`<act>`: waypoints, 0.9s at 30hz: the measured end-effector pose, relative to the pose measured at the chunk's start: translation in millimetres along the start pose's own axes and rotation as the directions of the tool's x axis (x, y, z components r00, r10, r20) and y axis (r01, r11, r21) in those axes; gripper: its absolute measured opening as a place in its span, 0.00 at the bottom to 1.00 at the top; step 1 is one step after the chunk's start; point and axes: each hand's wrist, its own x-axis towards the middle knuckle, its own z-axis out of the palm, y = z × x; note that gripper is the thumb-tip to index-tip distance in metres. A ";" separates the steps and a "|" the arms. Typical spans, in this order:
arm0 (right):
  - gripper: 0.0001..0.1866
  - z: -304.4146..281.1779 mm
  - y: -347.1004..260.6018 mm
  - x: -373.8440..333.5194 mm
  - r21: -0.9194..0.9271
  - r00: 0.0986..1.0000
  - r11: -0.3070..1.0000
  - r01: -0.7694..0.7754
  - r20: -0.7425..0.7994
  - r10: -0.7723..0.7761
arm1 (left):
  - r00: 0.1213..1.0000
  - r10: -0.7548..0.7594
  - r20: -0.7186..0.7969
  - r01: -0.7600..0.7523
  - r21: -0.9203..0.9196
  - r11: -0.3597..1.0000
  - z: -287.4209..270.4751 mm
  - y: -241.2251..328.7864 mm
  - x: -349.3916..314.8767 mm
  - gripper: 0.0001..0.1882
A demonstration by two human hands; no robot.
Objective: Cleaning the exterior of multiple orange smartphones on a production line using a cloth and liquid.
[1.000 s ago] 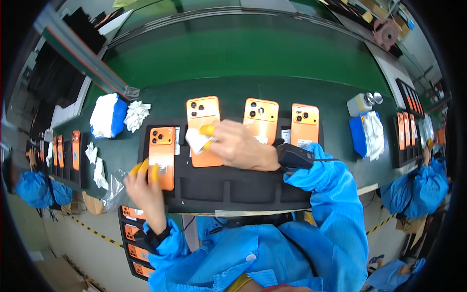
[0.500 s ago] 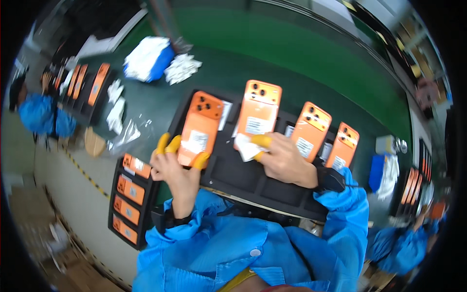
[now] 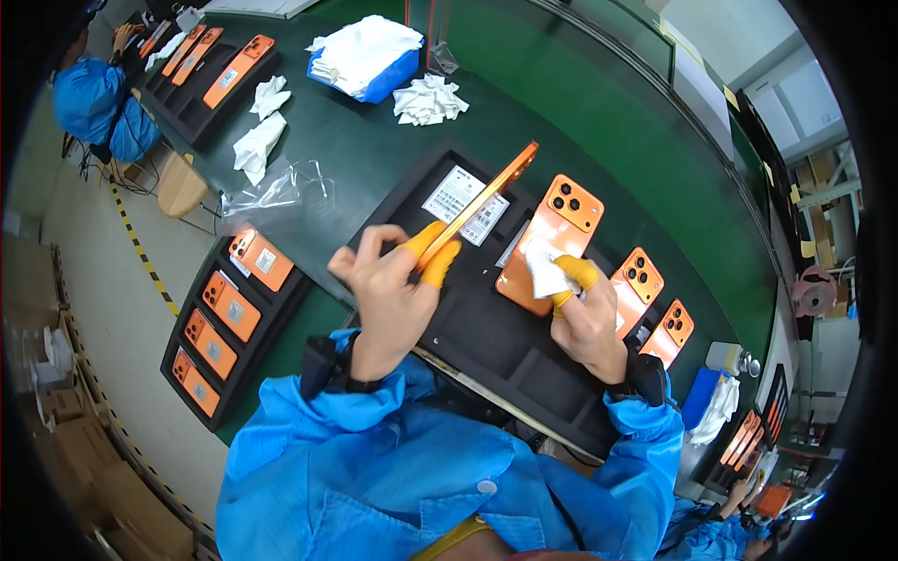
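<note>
My left hand [image 3: 391,290], yellow covers on its finger and thumb tips, pinches an orange smartphone [image 3: 485,208] by its lower end. That phone is tipped up, its thin edge toward me, above the left slot of a black tray [image 3: 468,323]. A white printed label [image 3: 451,194] shows in that slot. In my right hand [image 3: 591,323], also with yellow finger covers, is a crumpled white cloth [image 3: 543,266]. The cloth overlaps the lower part of a second orange smartphone [image 3: 566,210], lying camera side up. Two more phones [image 3: 641,271] [image 3: 675,323] lie to its right.
At the left, a second black tray [image 3: 234,374] carries several orange phones. Behind stand a blue bin of white cloths [image 3: 369,61] and a cloth pile [image 3: 430,100]. Clear plastic [image 3: 285,196] lies on the green table. Co-workers [image 3: 89,103] sit at both sides.
The leftmost phone, flat in the tray before, is now lifted and turned on edge in my left hand. My right hand still has the cloth. The whole view has shifted and turned.
</note>
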 end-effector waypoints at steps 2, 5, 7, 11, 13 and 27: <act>0.18 0.6 -0.9 12.3 -0.013 0.999 1.000 0.008 -0.034 -0.008 | 0.999 0.005 0.037 -0.005 0.006 1.000 12.9 0.8 0.5 0.08; 0.17 6.7 -0.5 30.7 -0.060 0.997 0.998 0.000 -0.075 -0.005 | 0.994 0.023 0.108 -0.033 0.089 0.995 17.1 -1.8 -4.9 0.10; 0.17 18.3 -4.0 37.0 -0.071 0.996 0.997 0.023 -0.085 -0.029 | 0.991 -0.016 0.133 0.006 0.072 0.997 17.0 -3.3 -7.4 0.09; 0.09 46.4 -21.8 40.6 0.009 0.965 0.966 0.259 -0.049 -0.258 | 0.993 0.020 0.114 -0.023 0.021 1.000 21.8 -7.4 -8.9 0.06; 0.10 50.7 -21.2 39.9 -0.009 0.960 0.961 0.275 0.057 -0.274 | 0.995 0.018 0.094 -0.015 -0.027 1.000 22.0 -7.6 -7.5 0.05; 0.07 65.3 -17.0 41.5 -0.076 0.924 0.924 0.376 -0.046 -0.380 | 0.991 -0.022 0.136 0.023 -0.005 1.000 16.7 -8.1 -5.4 0.06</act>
